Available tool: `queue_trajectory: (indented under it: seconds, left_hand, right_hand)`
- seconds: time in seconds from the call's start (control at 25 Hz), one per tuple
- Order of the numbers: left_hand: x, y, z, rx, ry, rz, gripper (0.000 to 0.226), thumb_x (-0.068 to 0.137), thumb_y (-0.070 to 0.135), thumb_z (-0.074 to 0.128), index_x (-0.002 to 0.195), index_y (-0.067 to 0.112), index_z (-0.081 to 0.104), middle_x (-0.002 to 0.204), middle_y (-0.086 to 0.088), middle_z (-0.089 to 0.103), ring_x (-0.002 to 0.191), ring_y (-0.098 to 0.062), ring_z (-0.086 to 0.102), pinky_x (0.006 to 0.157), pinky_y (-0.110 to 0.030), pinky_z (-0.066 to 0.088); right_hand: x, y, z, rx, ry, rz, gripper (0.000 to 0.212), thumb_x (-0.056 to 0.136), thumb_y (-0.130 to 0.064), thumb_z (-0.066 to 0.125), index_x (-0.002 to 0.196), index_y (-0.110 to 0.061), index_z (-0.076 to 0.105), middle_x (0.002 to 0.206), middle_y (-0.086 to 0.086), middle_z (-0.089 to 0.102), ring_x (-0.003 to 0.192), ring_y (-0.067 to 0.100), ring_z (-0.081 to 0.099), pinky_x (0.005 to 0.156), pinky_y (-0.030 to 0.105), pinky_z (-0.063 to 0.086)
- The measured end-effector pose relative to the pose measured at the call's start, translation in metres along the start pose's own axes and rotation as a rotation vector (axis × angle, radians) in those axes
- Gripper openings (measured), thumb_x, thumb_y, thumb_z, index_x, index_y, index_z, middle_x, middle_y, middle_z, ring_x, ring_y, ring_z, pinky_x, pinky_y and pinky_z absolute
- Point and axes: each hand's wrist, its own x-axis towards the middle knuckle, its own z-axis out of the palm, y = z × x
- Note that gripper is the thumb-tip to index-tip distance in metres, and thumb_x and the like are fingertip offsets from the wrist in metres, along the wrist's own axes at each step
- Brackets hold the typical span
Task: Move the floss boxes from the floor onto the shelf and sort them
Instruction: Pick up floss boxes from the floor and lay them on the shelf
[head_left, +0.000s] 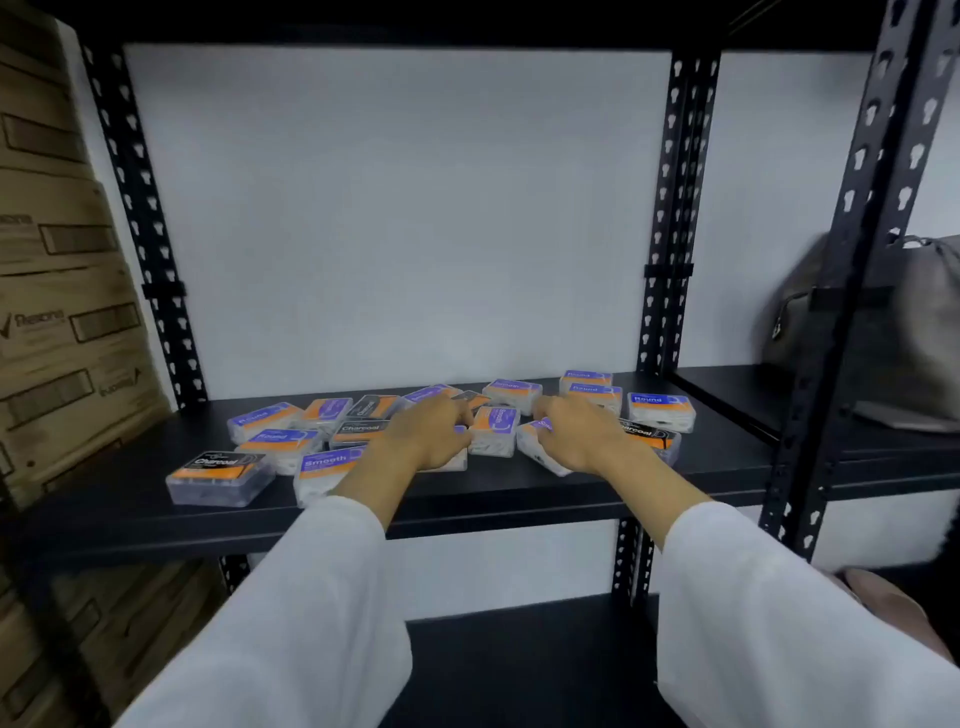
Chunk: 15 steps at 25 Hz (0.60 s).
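Floss boxes (291, 441) are lying scattered on the shelf (519, 483) under both my hands. My left hand (431, 434) is resting loosely on some, grip relaxed; my right hand (576, 434) is curling its grip around one box (535, 447).

A plain white wall (395, 208) behind black slotted uprights (670, 208); stacked cardboard cartons (57, 322) stand left (printing blurred).

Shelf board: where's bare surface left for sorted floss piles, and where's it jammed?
Free: the shelf front strip along its edge, between the Charcoal box at left and the right upright; also the left rear corner behind the Round box. Crowded: the middle band, where boxes overlap around the left hand and right hand.
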Motion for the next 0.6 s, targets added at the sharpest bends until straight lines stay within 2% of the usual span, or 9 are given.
queue_trajectory:
  seconds: [0.12,0.24,0.4,0.52,0.6]
  left_hand:
    - [0.0,-0.012,0.002,0.032,-0.011,-0.019,0.025,0.094,0.037,0.049,0.111,0.025,0.061,0.115,-0.001,0.062,0.102,-0.023,0.056,0.091,-0.037,0.042]
    - [0.0,-0.023,0.004,0.012,-0.073,-0.056,0.042,0.093,0.046,0.05,0.13,0.026,0.054,0.131,-0.003,0.056,0.116,-0.024,0.053,0.098,-0.038,0.043]
    - [-0.004,-0.029,0.006,-0.086,-0.154,-0.077,0.057,0.089,0.052,0.054,0.14,0.03,0.043,0.142,-0.004,0.048,0.124,-0.026,0.048,0.105,-0.044,0.041]
    - [-0.008,-0.026,0.01,-0.055,-0.168,-0.083,0.059,0.088,0.048,0.056,0.142,0.031,0.041,0.145,-0.004,0.042,0.126,-0.029,0.045,0.106,-0.046,0.04]
    - [-0.009,-0.025,0.011,0.007,-0.123,-0.056,0.058,0.087,0.052,0.055,0.14,0.033,0.043,0.146,-0.004,0.04,0.126,-0.03,0.045,0.105,-0.047,0.041]
  right_hand:
    - [0.006,0.005,0.008,-0.018,0.058,0.004,0.036,0.096,-0.024,0.044,0.13,-0.014,0.048,0.13,0.011,0.053,0.114,0.03,0.051,0.089,0.042,0.046]
    - [0.012,0.01,0.015,-0.016,0.032,0.039,0.041,0.096,-0.035,0.044,0.132,-0.016,0.046,0.132,0.012,0.049,0.118,0.031,0.048,0.096,0.044,0.046]
    - [0.015,0.02,0.022,0.047,-0.018,0.078,0.045,0.094,-0.048,0.043,0.13,-0.022,0.046,0.132,0.011,0.053,0.119,0.031,0.05,0.101,0.046,0.041]
    - [0.013,0.026,0.031,0.079,-0.018,0.081,0.036,0.091,-0.052,0.042,0.115,-0.026,0.05,0.124,0.005,0.06,0.115,0.03,0.053,0.109,0.053,0.029]
    - [0.008,0.023,0.032,0.099,0.051,0.079,0.038,0.09,-0.053,0.043,0.117,-0.027,0.052,0.123,0.002,0.061,0.116,0.028,0.052,0.112,0.052,0.021]
